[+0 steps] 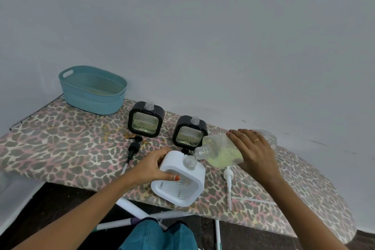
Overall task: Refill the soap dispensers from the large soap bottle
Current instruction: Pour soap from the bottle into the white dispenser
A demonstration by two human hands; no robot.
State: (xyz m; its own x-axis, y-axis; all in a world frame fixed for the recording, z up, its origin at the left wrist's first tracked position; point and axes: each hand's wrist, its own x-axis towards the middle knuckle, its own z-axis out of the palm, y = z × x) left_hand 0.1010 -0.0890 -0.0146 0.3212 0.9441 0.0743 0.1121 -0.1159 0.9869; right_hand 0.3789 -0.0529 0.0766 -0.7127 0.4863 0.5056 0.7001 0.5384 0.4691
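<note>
My right hand point(251, 149) grips the large clear soap bottle point(220, 151), tipped on its side with yellow-green soap inside. Its open mouth touches the clear neck of a white square dispenser point(183, 176), which my left hand point(155, 165) holds by its left side near the board's front edge. Two black square dispensers point(145, 119) point(189, 131) stand uncapped behind, each with some yellowish liquid at the bottom. A black pump point(134, 146) lies in front of the left one. A white pump point(228, 180) lies to the right of the white dispenser.
Everything rests on a leopard-print ironing board point(60, 138) set against a pale wall. A teal woven basket point(93, 89) stands at the board's far left. Another black pump point(185, 150) peeks out behind the white dispenser. White board legs and a dark floor show below.
</note>
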